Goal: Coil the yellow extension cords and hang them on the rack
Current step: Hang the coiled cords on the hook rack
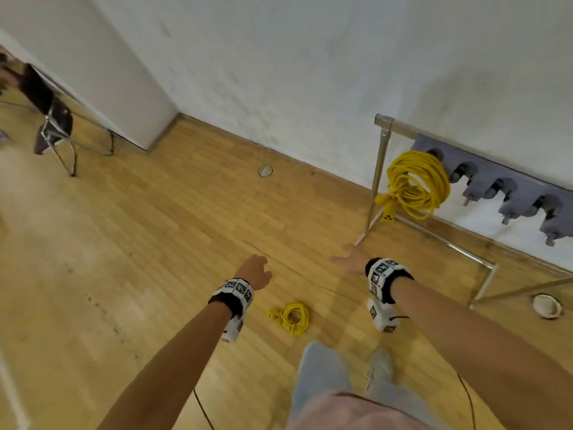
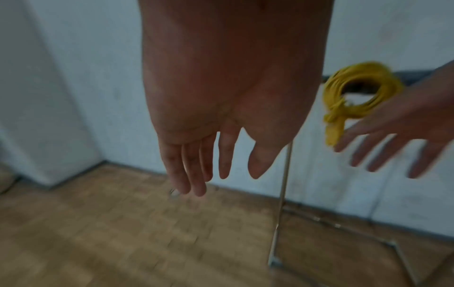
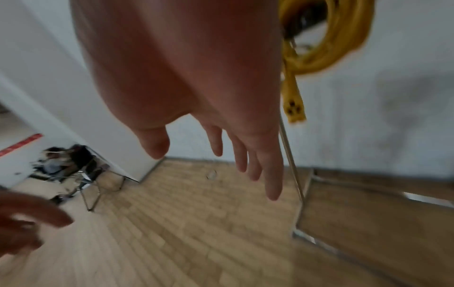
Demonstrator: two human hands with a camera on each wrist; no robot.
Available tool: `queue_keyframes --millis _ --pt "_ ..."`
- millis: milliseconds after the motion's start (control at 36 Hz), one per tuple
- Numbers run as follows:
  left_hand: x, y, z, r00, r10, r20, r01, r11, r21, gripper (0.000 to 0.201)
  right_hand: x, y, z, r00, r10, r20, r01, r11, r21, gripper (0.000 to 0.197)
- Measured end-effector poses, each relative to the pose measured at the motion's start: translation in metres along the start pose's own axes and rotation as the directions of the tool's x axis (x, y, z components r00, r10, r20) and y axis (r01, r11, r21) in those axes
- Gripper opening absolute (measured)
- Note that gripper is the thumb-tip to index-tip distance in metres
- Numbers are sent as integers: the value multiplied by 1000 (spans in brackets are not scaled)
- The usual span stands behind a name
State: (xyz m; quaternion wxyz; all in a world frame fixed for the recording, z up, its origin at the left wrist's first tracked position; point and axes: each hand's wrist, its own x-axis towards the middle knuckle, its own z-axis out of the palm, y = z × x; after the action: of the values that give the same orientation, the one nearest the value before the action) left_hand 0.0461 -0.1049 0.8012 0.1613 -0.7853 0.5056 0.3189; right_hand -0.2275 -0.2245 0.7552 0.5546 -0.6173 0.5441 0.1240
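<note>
Floor (image 1: 155, 231): light wood parquet, running up to a white wall (image 1: 310, 57) with a corner jutting out.
Rack (image 1: 380, 169): metal-tube frame against that wall, grey pegs along its bar.
Hung cord (image 1: 417, 184): yellow coil on the rack's first peg, socket end dangling.
Loose cord (image 1: 293, 318): small yellow coil on the floor, well apart from the rack, near the person's feet.
Chair (image 1: 55, 128): far from the rack, by the corner.
Left hand (image 1: 254, 271): grip relaxed, holding nothing.
Right hand (image 1: 350, 259): grip spread, empty, near the rack's foot.

Pretty plain room: white plaster walls (image 1: 310, 57), a bit scuffed, and a light wood parquet floor (image 1: 155, 243). There's 1 metal-frame chair (image 1: 57, 128) off in the far left corner.
</note>
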Motion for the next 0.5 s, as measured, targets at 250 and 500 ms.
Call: queue_keyframes --millis 250,500 --pt "34 -135 118 937 -274 217 286 958 -24 61 32 26 135 929 297 221 -332 932 142 93" --pt "165 -196 268 919 -187 348 201 980 -3 75 161 39 267 934 280 222 -306 947 95 53"
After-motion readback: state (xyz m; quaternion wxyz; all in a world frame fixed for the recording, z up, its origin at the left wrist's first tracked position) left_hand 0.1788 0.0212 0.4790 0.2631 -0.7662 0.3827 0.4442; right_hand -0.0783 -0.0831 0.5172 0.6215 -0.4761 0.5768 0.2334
